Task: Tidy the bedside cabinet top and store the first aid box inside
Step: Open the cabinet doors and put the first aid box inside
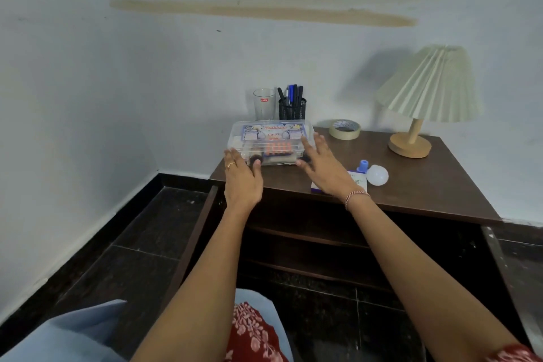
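The first aid box (270,142) is flanked by the left hand (242,178) and right hand (321,166), fingers straight, seemingly touching it; if clasped loosely, it could be dropped.

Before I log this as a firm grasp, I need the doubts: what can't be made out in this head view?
- Head view: whether the left hand's grip is closed on the first aid box; blur smears its fingertips.
- Head view: the white packet's print; too small, partly under the right hand's wrist.
- Head view: what the cabinet shelves hold; shadow hides them.
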`<move>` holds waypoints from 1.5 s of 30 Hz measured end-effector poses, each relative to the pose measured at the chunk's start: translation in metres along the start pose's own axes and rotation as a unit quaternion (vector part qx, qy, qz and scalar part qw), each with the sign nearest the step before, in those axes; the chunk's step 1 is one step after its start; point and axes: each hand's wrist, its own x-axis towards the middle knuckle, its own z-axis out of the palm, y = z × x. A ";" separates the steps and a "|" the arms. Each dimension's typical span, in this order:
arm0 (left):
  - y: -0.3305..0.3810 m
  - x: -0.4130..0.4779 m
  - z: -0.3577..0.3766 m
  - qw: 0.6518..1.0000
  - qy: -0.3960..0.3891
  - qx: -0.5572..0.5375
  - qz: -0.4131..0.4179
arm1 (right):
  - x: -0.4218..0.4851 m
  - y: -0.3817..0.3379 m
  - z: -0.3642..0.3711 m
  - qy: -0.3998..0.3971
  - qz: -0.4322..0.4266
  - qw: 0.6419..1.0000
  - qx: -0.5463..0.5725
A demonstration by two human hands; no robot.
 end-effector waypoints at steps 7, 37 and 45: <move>0.006 0.054 0.022 0.949 0.073 -0.254 -0.172 | 0.068 0.017 0.015 0.062 0.226 0.950 0.206; -0.048 0.033 -0.038 0.854 0.134 -0.436 -0.251 | 0.011 -0.020 0.010 0.074 0.163 0.818 0.546; -0.063 -0.036 -0.052 0.887 0.155 -0.373 -0.222 | -0.047 -0.056 0.031 0.118 0.243 0.849 0.455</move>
